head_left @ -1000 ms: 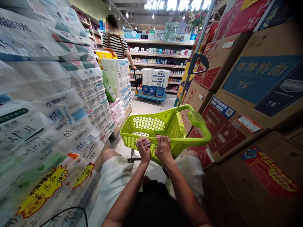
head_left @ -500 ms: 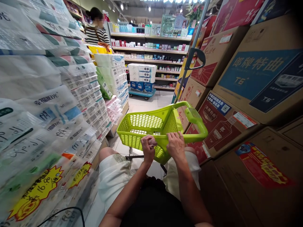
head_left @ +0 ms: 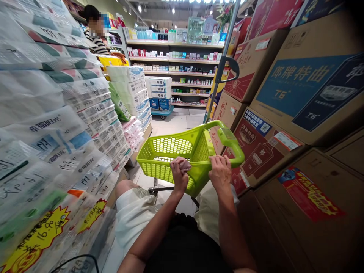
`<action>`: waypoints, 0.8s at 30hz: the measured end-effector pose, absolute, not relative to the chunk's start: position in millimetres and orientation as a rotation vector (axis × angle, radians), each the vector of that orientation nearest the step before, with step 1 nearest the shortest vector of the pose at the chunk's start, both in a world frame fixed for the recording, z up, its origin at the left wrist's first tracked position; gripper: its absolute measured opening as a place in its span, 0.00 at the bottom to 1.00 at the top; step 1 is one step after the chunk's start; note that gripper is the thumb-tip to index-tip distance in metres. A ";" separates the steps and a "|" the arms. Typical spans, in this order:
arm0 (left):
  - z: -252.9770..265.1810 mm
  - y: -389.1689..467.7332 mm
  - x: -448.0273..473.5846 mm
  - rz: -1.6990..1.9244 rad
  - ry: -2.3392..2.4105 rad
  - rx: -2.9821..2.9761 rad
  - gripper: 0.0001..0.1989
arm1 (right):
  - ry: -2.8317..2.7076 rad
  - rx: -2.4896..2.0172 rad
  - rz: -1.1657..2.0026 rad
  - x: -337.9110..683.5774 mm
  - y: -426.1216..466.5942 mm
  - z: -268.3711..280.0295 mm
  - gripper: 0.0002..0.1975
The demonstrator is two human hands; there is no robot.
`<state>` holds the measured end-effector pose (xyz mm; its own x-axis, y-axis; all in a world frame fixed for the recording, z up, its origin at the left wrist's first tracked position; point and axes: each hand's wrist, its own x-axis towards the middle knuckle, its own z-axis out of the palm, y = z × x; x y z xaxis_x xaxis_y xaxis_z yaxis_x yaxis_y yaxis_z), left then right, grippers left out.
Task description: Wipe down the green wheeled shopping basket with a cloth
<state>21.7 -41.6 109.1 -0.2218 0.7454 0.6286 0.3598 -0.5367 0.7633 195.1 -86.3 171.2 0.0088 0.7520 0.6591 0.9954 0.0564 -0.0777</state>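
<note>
A lime-green shopping cart [head_left: 163,167] stands right in front of my knees, its basket wall full of holes. My left hand [head_left: 179,178] is closed around a crumpled pinkish cloth [head_left: 183,165], at the near rim of the basket. Whether that hand also touches the rim I cannot tell. My right hand [head_left: 220,170] curls its fingers over the cart's near rim, close to where the handle [head_left: 238,151] begins. Inside the basket, the part I can see shows just the perforated walls and floor.
Packs of tissue paper [head_left: 59,125] are piled high on my left. Stacked cardboard cartons [head_left: 307,83] wall the right side, with a grey pole [head_left: 222,57] beside them. Ahead are a blue trolley [head_left: 163,112], shelves [head_left: 176,57] and a person in stripes [head_left: 98,43].
My right hand has slid right along the rim, nearer the handle. More of the cloth shows in my left hand. The trolley now appears further left, and the person in stripes has shifted left.
</note>
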 end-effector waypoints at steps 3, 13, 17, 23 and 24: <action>121.9 -35.3 23.1 1.870 1.373 1.630 0.29 | -1.741 -1.744 -0.653 215.4 -83.7 164.8 0.22; 99.9 -50.0 55.6 1.679 0.967 2.102 0.28 | -1.759 -1.685 -0.537 224.3 -81.7 162.5 0.30; 50.0 -47.0 22.9 1.662 1.212 2.067 0.27 | -1.758 -1.732 -0.581 222.7 -80.3 161.1 0.27; 51.3 -49.9 38.9 1.714 1.090 2.126 0.22 | -1.751 -1.762 -0.569 212.6 -82.3 165.2 0.26; 48.3 -52.8 44.2 1.696 1.053 2.147 0.20 | -1.745 -1.765 -0.569 211.0 -83.5 166.4 0.25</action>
<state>44.2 -52.8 48.3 0.0829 0.6404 0.7636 0.3997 -0.7232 0.5631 211.0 -83.5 166.4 0.0504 0.7431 0.6673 0.9936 0.0304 -0.1089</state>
